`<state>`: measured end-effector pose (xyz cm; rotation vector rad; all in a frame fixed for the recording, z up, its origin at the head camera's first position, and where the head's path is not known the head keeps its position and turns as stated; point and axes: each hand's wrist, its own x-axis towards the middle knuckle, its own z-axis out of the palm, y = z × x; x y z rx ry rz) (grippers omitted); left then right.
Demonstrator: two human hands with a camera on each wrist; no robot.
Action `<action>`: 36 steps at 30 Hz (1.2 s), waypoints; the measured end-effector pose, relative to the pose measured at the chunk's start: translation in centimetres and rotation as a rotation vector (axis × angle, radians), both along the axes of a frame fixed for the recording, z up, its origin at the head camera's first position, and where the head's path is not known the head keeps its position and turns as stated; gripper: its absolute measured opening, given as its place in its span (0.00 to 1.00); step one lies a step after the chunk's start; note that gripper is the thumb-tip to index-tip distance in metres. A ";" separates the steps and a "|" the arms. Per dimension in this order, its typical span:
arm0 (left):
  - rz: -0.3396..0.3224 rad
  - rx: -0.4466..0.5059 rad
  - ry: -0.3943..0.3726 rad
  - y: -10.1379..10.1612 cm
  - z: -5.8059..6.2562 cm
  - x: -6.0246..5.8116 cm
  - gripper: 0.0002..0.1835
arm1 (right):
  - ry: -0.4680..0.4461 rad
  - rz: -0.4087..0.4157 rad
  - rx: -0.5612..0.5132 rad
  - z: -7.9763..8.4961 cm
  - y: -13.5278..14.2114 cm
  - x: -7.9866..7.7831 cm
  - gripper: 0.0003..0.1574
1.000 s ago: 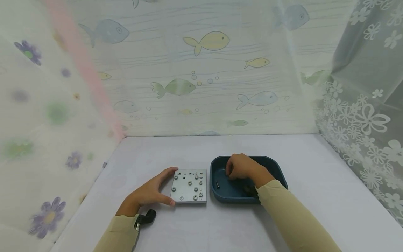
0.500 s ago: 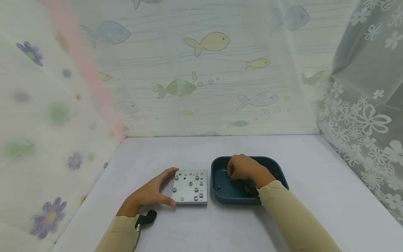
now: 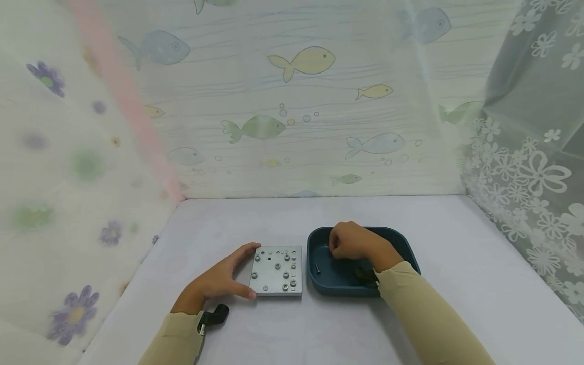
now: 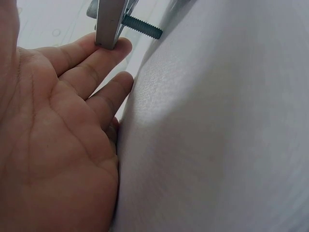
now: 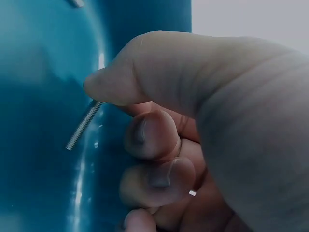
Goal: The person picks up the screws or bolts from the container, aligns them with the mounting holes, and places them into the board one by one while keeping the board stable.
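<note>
In the head view my left hand (image 3: 221, 278) holds a square metal plate (image 3: 269, 279) by its left side, with the thumb at the near corner and the index finger at the far one. Several screw heads and holes dot the plate's top. Seen from the left wrist, fingertips touch the plate's edge (image 4: 110, 24) and a threaded screw end (image 4: 142, 26) sticks out below it. Inside the blue tray (image 3: 342, 291) is my right hand (image 3: 360, 244). Its thumb and index finger pinch a screw (image 5: 83, 126), whose threaded shank points out; the head is hidden by the fingers. The other fingers are curled.
Another small screw (image 3: 318, 269) lies at the tray's left side. A black camera piece (image 3: 215, 315) is on the left wrist. White cloth covers the table (image 3: 237, 218), and printed curtains (image 3: 301, 101) enclose it at the back and both sides.
My right hand has risen very slightly within the tray. The left hand and the plate keep their places, and the head view has shifted a little.
</note>
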<state>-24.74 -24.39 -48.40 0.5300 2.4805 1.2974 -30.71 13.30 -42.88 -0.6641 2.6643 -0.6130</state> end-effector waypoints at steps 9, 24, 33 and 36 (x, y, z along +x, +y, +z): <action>-0.004 -0.008 0.007 0.1 -0.2 0.0 0.67 | -0.005 -0.001 -0.108 0.7 0.3 0.2 0.04; 0.008 -0.022 0.002 0.0 -0.4 0.0 0.67 | 0.022 -0.038 -0.299 1.5 0.6 0.4 0.02; 0.003 -0.038 0.017 0.0 -0.1 0.1 0.67 | 0.041 -0.092 -0.377 2.8 -0.1 0.9 0.03; -0.002 -0.035 0.020 0.0 0.0 0.1 0.67 | 0.054 -0.101 -0.390 3.1 -0.5 1.1 0.02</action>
